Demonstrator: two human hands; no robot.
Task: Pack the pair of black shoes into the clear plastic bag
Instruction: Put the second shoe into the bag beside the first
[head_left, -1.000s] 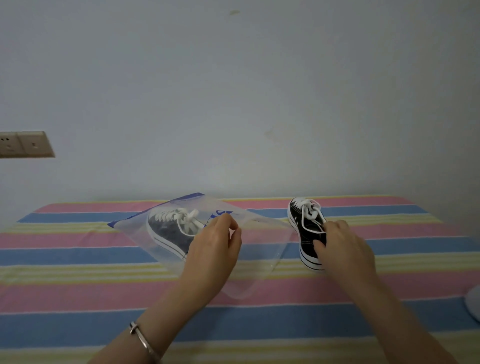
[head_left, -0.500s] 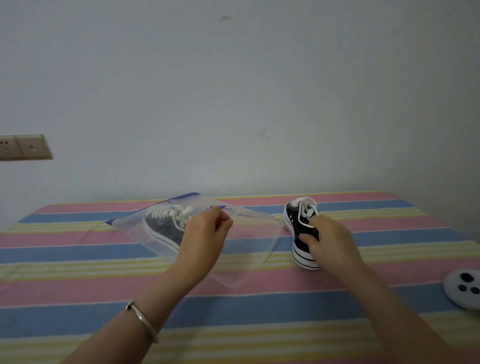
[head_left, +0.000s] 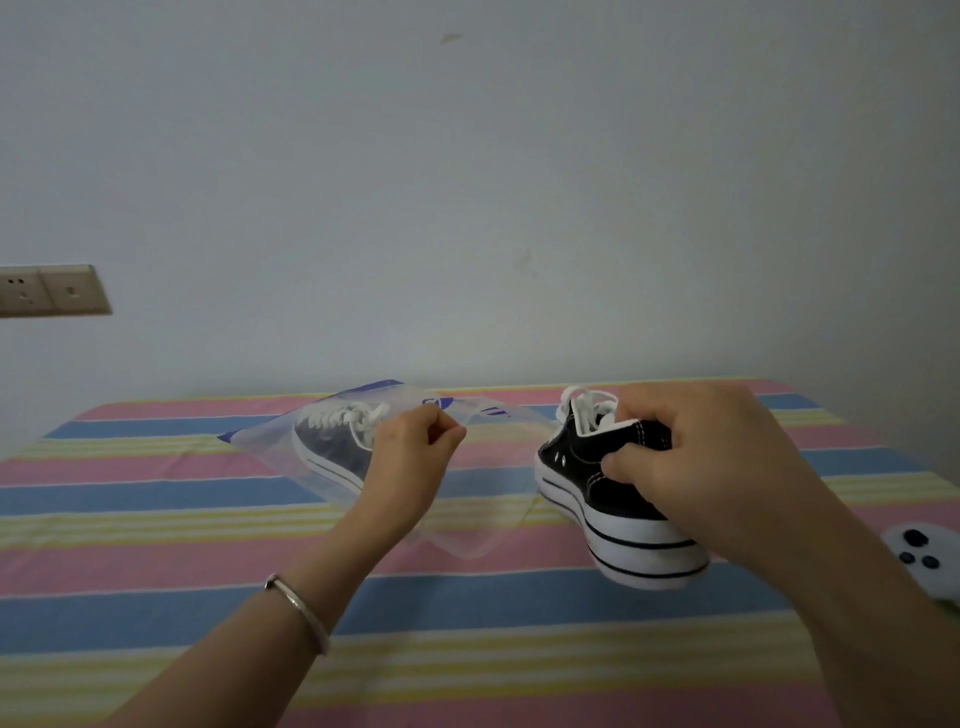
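A clear plastic bag with a blue edge lies on the striped cloth, left of centre. One black shoe with white laces and a white sole sits inside it at the left. My left hand pinches the bag's upper layer and holds it raised. My right hand grips the second black shoe by its collar. That shoe hangs tilted above the cloth, just right of the bag's open side, toe pointing away from me.
The striped cloth covers the whole surface up to a pale wall. A white controller with dark buttons lies at the right edge. A wall socket plate is on the wall at far left.
My right hand has lifted the second shoe off the cloth and brought it nearer to me. My left hand keeps its pinch on the bag. The view has shifted right, showing the controller.
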